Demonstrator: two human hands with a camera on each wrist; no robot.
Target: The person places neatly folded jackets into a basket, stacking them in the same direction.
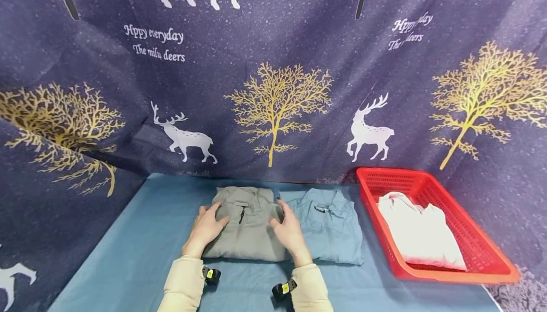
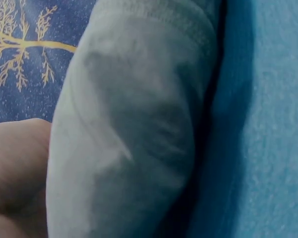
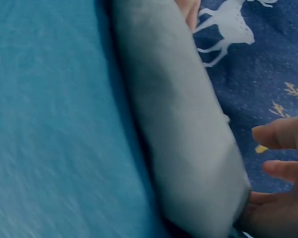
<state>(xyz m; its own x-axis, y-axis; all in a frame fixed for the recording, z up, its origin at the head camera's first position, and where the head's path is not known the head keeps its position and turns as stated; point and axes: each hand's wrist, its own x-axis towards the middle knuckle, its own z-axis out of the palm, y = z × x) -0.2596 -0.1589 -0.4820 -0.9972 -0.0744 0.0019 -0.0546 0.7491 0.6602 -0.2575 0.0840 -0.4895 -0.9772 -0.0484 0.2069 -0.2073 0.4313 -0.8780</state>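
A folded grey zip-up garment (image 1: pixel 243 238) lies on the blue cloth, with a dark zip pull near its collar. My left hand (image 1: pixel 207 229) rests at its left side, thumb and fingers spread apart over the fabric. At the right side my right hand (image 1: pixel 289 231) touches it with fingers parted. In the right wrist view, the right fingers (image 3: pixel 283 134) are spread beside the garment's thick folded edge (image 3: pixel 184 119). Part of the left hand (image 2: pixel 17 163) shows beside the grey fabric (image 2: pixel 124 129) in the left wrist view; its fingertips are hidden there.
A folded light-blue zip-up garment (image 1: pixel 333 236) lies right beside the grey one. Farther right stands a red plastic basket (image 1: pixel 483 241) with a folded white garment (image 1: pixel 420 236) inside. Behind the blue-covered table (image 1: pixel 132 236) hangs a dark patterned curtain (image 1: pixel 299 32).
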